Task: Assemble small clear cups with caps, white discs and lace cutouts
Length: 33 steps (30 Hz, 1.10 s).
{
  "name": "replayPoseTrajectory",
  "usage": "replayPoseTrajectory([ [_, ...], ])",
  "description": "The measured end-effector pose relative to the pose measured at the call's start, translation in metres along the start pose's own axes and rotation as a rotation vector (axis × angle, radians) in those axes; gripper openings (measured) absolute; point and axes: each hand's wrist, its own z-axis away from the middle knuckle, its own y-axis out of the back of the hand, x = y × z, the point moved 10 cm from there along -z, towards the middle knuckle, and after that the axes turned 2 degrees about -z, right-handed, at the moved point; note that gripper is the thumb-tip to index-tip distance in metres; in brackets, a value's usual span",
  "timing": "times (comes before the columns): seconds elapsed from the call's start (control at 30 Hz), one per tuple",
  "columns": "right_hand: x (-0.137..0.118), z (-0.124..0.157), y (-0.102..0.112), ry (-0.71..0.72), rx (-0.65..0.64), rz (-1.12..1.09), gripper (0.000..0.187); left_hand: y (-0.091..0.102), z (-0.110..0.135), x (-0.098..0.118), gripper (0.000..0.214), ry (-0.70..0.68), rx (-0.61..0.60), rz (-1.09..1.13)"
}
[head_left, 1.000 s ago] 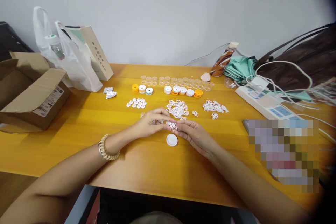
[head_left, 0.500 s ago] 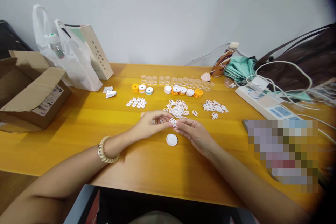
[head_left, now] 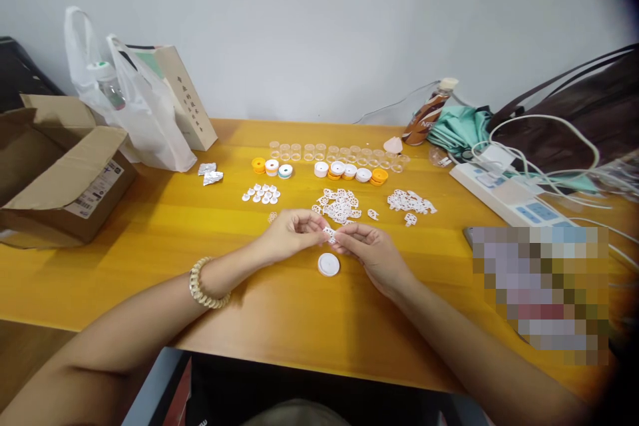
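Observation:
Between my two hands is a small white openwork plastic piece point(head_left: 329, 233), above the table. My left hand point(head_left: 289, 236) pinches it from the left, and my right hand point(head_left: 372, 253) grips its right side with thumb and fingertips. Just below them a round white lid point(head_left: 328, 265) lies on the wood. Behind my fingers is a heap of similar white openwork pieces point(head_left: 340, 205), with a second pile of them point(head_left: 410, 202) to the right. Several small white knobbed parts point(head_left: 262, 194) stand to the left.
Clear cups point(head_left: 319, 152) line the back, with orange-and-white caps point(head_left: 349, 172) before them. Foil packets point(head_left: 213, 178), a cardboard box point(head_left: 60, 180) and a plastic bag point(head_left: 150, 113) are left. A power strip point(head_left: 509, 196), bottle point(head_left: 429, 113) and blurred-out flat object point(head_left: 539, 293) are right.
The white piece has turned slightly between my fingertips. Both hands stay in nearly the same place, and the whole view has shifted a little.

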Motion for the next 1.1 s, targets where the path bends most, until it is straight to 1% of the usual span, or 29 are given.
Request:
replayPoseTrajectory([
  [0.1,-0.003,0.001,-0.001,0.016,0.003,0.022,0.014,-0.001,0.001,0.002,0.019,-0.013,0.005,-0.022],
  [0.17,-0.005,0.002,-0.002,0.028,-0.007,0.009,0.014,0.000,0.003,0.006,0.019,-0.054,0.003,-0.074],
  [0.27,-0.007,0.005,-0.006,0.026,-0.044,-0.049,0.014,0.004,0.007,0.025,0.018,-0.219,0.022,-0.221],
  [0.37,-0.004,0.007,-0.011,-0.023,-0.104,-0.087,0.015,0.004,0.015,0.044,0.013,-0.397,0.021,-0.375],
  [0.43,-0.002,0.006,-0.012,-0.043,-0.112,-0.090,0.016,0.002,0.017,0.048,0.013,-0.457,-0.006,-0.436],
  [0.47,-0.002,0.006,-0.009,-0.040,-0.097,-0.090,0.016,0.003,0.017,0.049,0.013,-0.476,-0.012,-0.458],
  [0.5,-0.003,0.004,-0.006,-0.029,-0.068,-0.091,0.016,0.005,0.016,0.049,0.016,-0.490,-0.003,-0.480],
  [0.57,-0.006,0.002,0.003,0.012,0.008,-0.091,0.018,0.015,0.011,0.046,0.022,-0.492,0.058,-0.545],
  [0.67,-0.011,-0.002,0.015,0.072,0.100,-0.097,0.024,0.035,-0.004,0.035,0.021,-0.418,0.171,-0.677],
  [0.73,-0.012,-0.003,0.020,0.093,0.125,-0.106,0.026,0.043,-0.014,0.029,0.019,-0.385,0.216,-0.752],
  [0.8,-0.011,-0.005,0.020,0.096,0.127,-0.108,0.027,0.042,-0.020,0.028,0.019,-0.405,0.218,-0.812],
  [0.97,-0.010,-0.006,0.018,0.086,0.109,-0.090,0.028,0.026,-0.026,0.027,0.019,-0.495,0.109,-0.893],
  [1.1,-0.009,-0.005,0.017,0.082,0.105,-0.089,0.027,0.025,-0.030,0.021,0.015,-0.486,0.094,-0.898],
])
